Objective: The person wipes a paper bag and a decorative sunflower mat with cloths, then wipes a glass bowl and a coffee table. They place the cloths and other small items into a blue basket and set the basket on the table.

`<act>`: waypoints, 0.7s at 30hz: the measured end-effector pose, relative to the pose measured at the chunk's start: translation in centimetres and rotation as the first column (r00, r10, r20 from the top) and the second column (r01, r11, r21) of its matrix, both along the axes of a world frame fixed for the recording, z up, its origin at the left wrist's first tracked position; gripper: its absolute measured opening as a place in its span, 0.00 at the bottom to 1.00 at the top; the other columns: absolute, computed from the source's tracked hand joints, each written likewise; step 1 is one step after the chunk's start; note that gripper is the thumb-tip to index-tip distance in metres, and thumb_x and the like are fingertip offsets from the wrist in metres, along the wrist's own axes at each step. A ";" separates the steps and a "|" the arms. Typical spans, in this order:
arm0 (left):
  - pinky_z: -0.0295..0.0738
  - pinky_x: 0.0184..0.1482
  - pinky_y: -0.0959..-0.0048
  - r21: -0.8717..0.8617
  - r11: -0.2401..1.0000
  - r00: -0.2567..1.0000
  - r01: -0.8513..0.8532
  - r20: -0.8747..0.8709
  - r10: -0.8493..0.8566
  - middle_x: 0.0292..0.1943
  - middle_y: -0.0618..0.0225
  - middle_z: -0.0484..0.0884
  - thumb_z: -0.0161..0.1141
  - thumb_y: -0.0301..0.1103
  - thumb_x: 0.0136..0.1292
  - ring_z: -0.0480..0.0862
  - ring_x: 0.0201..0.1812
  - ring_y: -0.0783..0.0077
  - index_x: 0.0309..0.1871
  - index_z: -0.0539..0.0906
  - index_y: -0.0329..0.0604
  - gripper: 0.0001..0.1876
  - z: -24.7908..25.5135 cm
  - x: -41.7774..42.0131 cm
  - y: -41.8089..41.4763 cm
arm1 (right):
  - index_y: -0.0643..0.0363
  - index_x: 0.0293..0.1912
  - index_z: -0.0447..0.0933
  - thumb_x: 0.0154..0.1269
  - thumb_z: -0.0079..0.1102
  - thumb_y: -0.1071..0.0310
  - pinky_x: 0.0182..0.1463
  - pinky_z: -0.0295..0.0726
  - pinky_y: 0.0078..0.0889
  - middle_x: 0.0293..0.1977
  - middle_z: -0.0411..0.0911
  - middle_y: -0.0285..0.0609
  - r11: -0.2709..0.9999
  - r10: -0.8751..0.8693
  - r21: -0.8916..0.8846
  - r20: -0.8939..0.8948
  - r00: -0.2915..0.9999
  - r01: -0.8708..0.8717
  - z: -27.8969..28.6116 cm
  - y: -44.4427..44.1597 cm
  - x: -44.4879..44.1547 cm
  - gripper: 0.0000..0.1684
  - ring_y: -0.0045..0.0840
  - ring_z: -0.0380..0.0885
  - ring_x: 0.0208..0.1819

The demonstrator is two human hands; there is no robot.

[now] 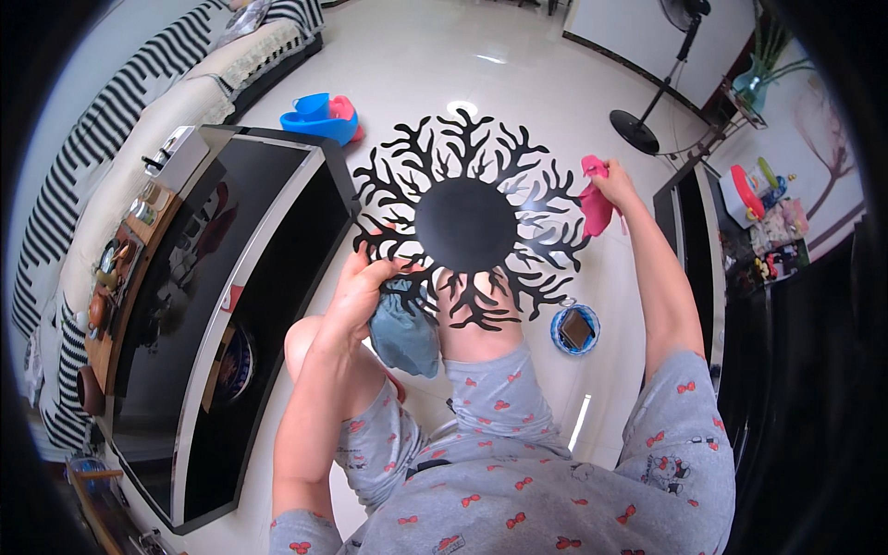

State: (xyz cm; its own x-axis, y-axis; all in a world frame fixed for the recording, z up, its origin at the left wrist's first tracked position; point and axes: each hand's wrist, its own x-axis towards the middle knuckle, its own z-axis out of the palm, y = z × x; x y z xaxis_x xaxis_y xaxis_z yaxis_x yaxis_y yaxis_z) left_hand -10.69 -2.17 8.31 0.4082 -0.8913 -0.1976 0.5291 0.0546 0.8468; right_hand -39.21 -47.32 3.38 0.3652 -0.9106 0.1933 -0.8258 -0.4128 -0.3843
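In front of my knees is a black branching ornament [466,225], a solid disc ringed by cut-out tree shapes. My left hand [364,281] grips its lower left branches, and some fingers are hidden behind them. A blue-grey cloth pouch [406,333] hangs beside that hand, below the branches; whether the hand holds it too I cannot tell. At the right rim, my right hand [612,184] pinches a pink cloth [596,198]. The cloth lies against or very close to the tips of the right-hand branches.
Left stands a black glass-topped table [201,243] carrying tea things, with a striped sofa [104,166] behind. Blue and pink plastic basins [319,128] sit on the floor. A blue basket [575,347] is near my right knee. A standing fan [635,132] and a low cabinet [683,229] are right.
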 end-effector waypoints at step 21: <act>0.82 0.53 0.68 -0.365 0.931 0.993 0.015 -0.104 -0.057 0.49 0.52 0.85 0.56 0.25 0.66 0.86 0.51 0.63 0.69 0.63 0.40 0.28 1.1 -1.4 -0.8 | 0.64 0.50 0.75 0.58 0.64 0.68 0.48 0.74 0.35 0.42 0.78 0.49 0.523 0.666 0.329 0.419 0.618 -0.786 9.0 38.5 4.8 0.20 0.35 0.77 0.44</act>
State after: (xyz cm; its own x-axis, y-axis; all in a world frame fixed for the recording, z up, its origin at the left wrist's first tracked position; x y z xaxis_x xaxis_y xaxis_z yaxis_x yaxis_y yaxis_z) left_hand -12.07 -2.97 9.44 0.3687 -0.9242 0.0998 0.6261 0.3263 0.7082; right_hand -34.36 -8.81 12.38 0.9417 -0.3359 0.0171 -0.1853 -0.5607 -0.8070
